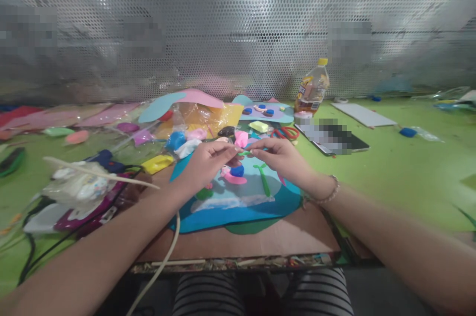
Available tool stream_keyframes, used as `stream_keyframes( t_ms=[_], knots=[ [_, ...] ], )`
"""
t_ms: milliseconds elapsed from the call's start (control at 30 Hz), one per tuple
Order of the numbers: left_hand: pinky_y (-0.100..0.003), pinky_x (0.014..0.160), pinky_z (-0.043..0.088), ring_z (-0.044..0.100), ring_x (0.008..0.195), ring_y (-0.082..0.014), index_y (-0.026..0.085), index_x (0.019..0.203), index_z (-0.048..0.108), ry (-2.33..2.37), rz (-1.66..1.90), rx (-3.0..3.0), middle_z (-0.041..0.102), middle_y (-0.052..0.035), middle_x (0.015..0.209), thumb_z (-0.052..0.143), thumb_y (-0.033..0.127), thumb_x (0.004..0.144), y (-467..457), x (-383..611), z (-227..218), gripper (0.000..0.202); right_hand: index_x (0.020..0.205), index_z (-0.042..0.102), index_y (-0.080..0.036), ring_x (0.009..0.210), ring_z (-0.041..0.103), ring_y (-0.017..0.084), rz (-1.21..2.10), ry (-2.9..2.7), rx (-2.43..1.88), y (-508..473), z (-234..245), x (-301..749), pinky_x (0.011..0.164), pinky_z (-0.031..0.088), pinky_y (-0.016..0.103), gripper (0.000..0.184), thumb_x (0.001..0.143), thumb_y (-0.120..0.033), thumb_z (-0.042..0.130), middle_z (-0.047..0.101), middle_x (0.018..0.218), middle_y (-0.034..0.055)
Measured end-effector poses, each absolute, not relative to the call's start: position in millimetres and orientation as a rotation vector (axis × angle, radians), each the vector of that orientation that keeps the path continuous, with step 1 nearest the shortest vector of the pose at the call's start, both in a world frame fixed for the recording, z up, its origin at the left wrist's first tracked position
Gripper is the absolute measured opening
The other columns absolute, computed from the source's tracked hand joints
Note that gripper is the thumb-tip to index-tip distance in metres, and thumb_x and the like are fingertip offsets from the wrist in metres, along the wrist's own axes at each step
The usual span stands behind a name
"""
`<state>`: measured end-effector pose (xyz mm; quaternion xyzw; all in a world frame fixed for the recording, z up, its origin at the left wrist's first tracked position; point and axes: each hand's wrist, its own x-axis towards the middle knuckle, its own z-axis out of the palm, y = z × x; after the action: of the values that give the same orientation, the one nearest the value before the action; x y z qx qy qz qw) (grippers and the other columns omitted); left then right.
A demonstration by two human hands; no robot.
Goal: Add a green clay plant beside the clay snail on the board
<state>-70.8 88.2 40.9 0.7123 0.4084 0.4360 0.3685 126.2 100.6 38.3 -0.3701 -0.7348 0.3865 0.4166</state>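
Note:
My left hand (208, 162) and my right hand (282, 155) meet above a blue foam craft picture (238, 202). Between the fingertips of both hands is a small green clay piece (245, 153), pinched at each end. Just under it, a pink clay shape with a blue ball (236, 173) and a green clay stem (264, 179) lie on the blue sheet. My right wrist wears a bead bracelet (329, 192). The blue sheet rests on a brown board (267, 239).
Clay lumps in yellow (158, 163), blue (175, 140) and pink lie behind my hands. Red scissors (286, 132), a phone (334, 136) and a plastic bottle (313, 87) stand right of centre. A glue gun with cords (104, 159) and a plastic bag sit left. Perforated metal wall behind.

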Motion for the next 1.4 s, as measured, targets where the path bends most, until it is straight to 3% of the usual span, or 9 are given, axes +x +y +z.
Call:
stream_keyframes(
  t_ms=[400, 633, 1067, 1267, 1400],
  knots=[
    [-0.026, 0.062, 0.053, 0.065, 0.063, -0.0146, 0.015, 0.080, 0.065, 1.100, 1.028, 1.699, 0.067, -0.0010, 0.067, 0.070, 0.027, 0.066, 88.1, -63.1, 40.3, 0.019, 0.088, 0.065, -0.015, 0.054, 0.045, 0.006, 0.927, -1.872, -0.972, 98.7, 42.2, 124.6, 0.052, 0.038, 0.023, 0.017, 0.075, -0.026, 0.062, 0.064, 0.083, 0.0023],
    [-0.025, 0.063, 0.052, 0.065, 0.066, -0.0140, 0.014, 0.082, 0.065, 1.079, 1.025, 1.724, 0.067, -0.0019, 0.071, 0.070, 0.027, 0.067, 87.3, -63.9, 40.7, 0.020, 0.077, 0.065, -0.016, 0.050, 0.040, 0.006, 0.877, -1.888, -1.002, 98.2, 40.8, 125.2, 0.048, 0.035, 0.023, 0.014, 0.073, -0.029, 0.064, 0.059, 0.065, -0.0011],
    [-0.023, 0.061, 0.050, 0.061, 0.063, -0.0123, 0.015, 0.075, 0.064, 1.108, 1.023, 1.804, 0.063, -0.0003, 0.068, 0.066, 0.028, 0.071, 86.1, -62.5, 43.6, 0.014, 0.079, 0.067, -0.017, 0.061, 0.049, 0.011, 0.814, -1.945, -0.946, 99.4, 37.3, 127.2, 0.053, 0.037, 0.025, 0.020, 0.080, -0.034, 0.058, 0.063, 0.076, 0.0032],
    [-0.026, 0.063, 0.051, 0.062, 0.066, -0.0140, 0.015, 0.076, 0.061, 1.080, 1.019, 1.759, 0.061, -0.0009, 0.069, 0.065, 0.031, 0.070, 86.5, -62.4, 42.0, 0.018, 0.080, 0.068, -0.017, 0.049, 0.038, 0.007, 0.866, -1.913, -0.993, 98.5, 38.4, 125.3, 0.046, 0.031, 0.023, 0.013, 0.075, -0.028, 0.062, 0.060, 0.067, 0.0002],
    [-0.028, 0.067, 0.052, 0.063, 0.070, -0.0152, 0.015, 0.079, 0.060, 1.074, 0.998, 1.706, 0.061, -0.0017, 0.073, 0.063, 0.036, 0.074, 86.3, -63.0, 41.5, 0.022, 0.081, 0.067, -0.017, 0.049, 0.037, 0.007, 0.897, -1.902, -1.004, 99.0, 38.3, 125.8, 0.047, 0.031, 0.023, 0.014, 0.074, -0.028, 0.063, 0.061, 0.070, 0.0004]
  ],
)
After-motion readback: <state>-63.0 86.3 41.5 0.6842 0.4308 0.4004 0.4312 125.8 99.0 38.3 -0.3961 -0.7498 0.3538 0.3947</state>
